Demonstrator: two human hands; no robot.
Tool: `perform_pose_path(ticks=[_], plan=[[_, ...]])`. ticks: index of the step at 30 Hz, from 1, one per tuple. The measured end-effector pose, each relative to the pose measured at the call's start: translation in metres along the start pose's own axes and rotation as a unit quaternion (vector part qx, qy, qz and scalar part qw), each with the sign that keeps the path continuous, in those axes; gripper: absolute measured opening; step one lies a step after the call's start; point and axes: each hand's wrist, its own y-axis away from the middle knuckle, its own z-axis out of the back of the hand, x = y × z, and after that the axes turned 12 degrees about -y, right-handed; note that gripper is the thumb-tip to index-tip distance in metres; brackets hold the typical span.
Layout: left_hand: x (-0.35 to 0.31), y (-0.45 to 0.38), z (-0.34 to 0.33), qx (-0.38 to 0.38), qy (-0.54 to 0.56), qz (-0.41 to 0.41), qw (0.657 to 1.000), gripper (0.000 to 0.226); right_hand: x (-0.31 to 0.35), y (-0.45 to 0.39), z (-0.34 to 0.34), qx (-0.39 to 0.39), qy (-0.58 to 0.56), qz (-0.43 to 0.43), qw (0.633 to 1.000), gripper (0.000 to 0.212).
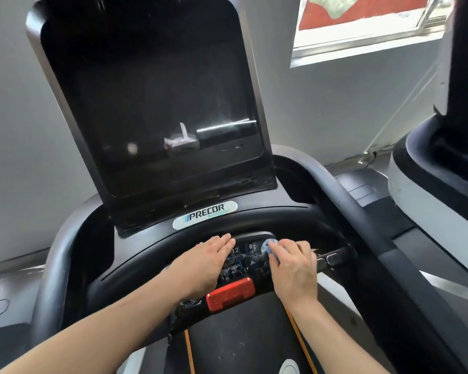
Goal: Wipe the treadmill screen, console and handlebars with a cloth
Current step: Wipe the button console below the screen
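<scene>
A person's right hand (292,268) pressed a small blue-and-white cloth (270,245), bunched under closed fingers, against the treadmill's console (243,261), apparently to scrub around its keys. The left hand (200,265) lay flat and open, holding nothing, beside it above the red stop button (230,292), seemingly for support. The dark screen (152,103) rose behind, handlebars (368,225) flanking.
</scene>
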Motion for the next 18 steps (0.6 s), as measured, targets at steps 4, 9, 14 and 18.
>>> perform_pose_path(ticks=[4,9,14,18], plan=[[-0.002,0.0,0.001,0.009,0.001,-0.002,1.0,0.092,-0.006,0.008,-0.003,0.007,-0.012,0.041,0.999,0.025],[0.001,-0.002,0.001,0.013,0.006,0.0,1.0,0.092,0.0,-0.031,-0.006,0.016,-0.034,0.038,0.999,0.024],[-0.001,-0.001,0.003,0.012,0.014,0.0,1.0,0.093,-0.012,0.013,-0.001,0.049,-0.016,0.091,0.995,0.04],[-0.001,-0.003,0.003,0.014,0.014,0.005,1.0,0.092,0.007,-0.038,-0.007,0.049,-0.025,0.082,0.995,0.037]])
